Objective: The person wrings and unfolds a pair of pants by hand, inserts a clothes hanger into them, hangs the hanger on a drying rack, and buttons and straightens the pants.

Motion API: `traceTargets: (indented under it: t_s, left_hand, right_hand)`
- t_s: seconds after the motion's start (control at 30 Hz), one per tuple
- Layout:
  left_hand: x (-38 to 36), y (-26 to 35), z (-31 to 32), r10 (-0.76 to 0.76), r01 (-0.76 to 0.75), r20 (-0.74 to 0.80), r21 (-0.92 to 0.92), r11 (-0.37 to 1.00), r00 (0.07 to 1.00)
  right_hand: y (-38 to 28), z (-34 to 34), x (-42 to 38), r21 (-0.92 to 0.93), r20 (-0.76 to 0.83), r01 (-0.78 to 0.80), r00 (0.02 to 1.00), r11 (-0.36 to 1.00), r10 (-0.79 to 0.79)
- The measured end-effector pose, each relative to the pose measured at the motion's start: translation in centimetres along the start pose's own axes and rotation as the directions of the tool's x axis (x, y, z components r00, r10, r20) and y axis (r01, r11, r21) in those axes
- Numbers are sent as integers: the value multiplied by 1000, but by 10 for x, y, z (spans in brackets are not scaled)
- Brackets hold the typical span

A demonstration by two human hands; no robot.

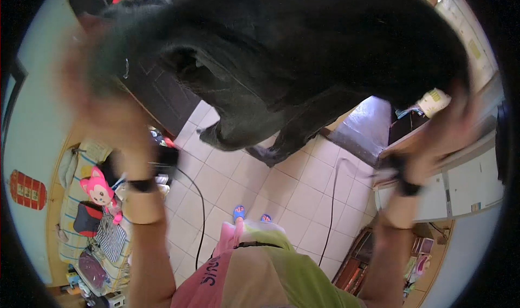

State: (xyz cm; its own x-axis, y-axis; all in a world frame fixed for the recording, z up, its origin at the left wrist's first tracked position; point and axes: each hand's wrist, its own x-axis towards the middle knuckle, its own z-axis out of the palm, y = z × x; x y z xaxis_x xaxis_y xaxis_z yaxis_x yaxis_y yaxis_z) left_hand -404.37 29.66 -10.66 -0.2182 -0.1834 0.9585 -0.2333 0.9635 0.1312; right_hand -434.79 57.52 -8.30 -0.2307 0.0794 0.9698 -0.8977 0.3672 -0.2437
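A large black garment [303, 53] is stretched out in the air between my raised hands, its lower parts hanging above the floor. My left hand [97, 75] is at its left end, heavily blurred, with the fingers smeared by motion. At the garment's right end my right hand [452, 118] is also blurred, and its fingers cannot be made out clearly. Both wrists carry black bands, with cables trailing down.
A couch [70, 216] on the left holds a pink plush toy [98, 191] and folded cloth. Tiled floor [292, 194] lies below, with blue slippers on my feet. A white cabinet [471, 183] and a shelf [355, 259] stand right. A dark door [162, 99] is ahead.
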Motion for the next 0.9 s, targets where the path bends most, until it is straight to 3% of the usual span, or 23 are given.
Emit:
traceTargets:
  t_s: [0.03, 0.07, 0.1, 0.13, 0.17, 0.23, 0.3, 0.33, 0.4, 0.43, 0.5, 0.53, 0.57, 0.63, 0.73, 0.8, 0.83, 0.9]
  left_hand:
    - [-63, -16, 40, -6, -4, 186, 53, 999, 983]
    - [-139, -40, 81, -106, 56, 511, 113, 992, 853]
    - [-215, -64, 99, -225, 131, 809, 183, 974, 544]
    - [-270, -79, 95, -273, 211, 907, 212, 954, 322]
    - [-284, -91, 83, -290, 277, 901, 204, 939, 321]
    - [-259, -113, 73, -318, 337, 786, 149, 930, 530]
    - [-220, -128, 85, -319, 316, 612, 117, 941, 723]
    - [-204, -137, 91, -358, 336, 546, 145, 931, 757]
    - [-181, -147, 103, -546, 481, 475, 262, 837, 691]
    - [-177, -154, 110, -669, 626, 464, 271, 731, 580]
    - [-179, -159, 119, -786, 966, 587, 23, 256, 194]
    - [-176, -157, 123, -735, 997, 678, -61, -52, 3]
    - [-181, -155, 127, -703, 978, 708, -190, -90, 72]
    - [-181, -148, 134, -650, 938, 754, -289, -192, 99]
    - [-165, -135, 138, -540, 910, 831, -317, -269, 130]
    - [-162, -143, 140, -416, 913, 895, -296, -280, 163]
    - [-161, -150, 140, -271, 918, 944, -269, -292, 191]
    - [-142, -123, 131, -383, 966, 907, -234, -111, 176]
  right_hand:
    - [14, 32, -65, 29, -75, 32, 997, 999, -30]
    - [43, 77, -149, 78, 416, 60, 905, 995, -88]
    - [70, 114, -237, 105, 960, 80, 252, 991, -122]
    - [99, 118, -309, 126, 981, 51, -151, 991, -118]
    - [121, 111, -334, 131, 988, -46, -74, 990, -134]
    - [174, 122, -336, 261, 911, -487, 410, 834, -46]
    - [75, 102, -220, 45, 976, -556, 204, 830, 83]
    - [65, 109, -209, 41, 978, -633, 185, 773, 100]
    - [45, 120, -184, 37, 980, -766, 154, 641, 127]
    - [28, 117, -168, -41, 988, -781, 62, 623, 144]
    - [30, 129, -165, 277, 954, -583, 259, 764, -149]
    - [26, 131, -160, 276, 958, -570, 227, 774, -174]
    - [20, 133, -153, 276, 960, -557, 195, 783, -200]
    - [8, 125, -132, -62, 995, -696, -100, 715, -11]
    - [24, 119, -131, -161, 975, -678, -223, 717, 8]
    - [19, 105, -135, -139, 973, -581, -229, 802, 3]
    - [17, 97, -137, -126, 972, -531, -233, 838, -2]
    - [20, 88, -153, -112, 982, -432, -185, 895, 34]
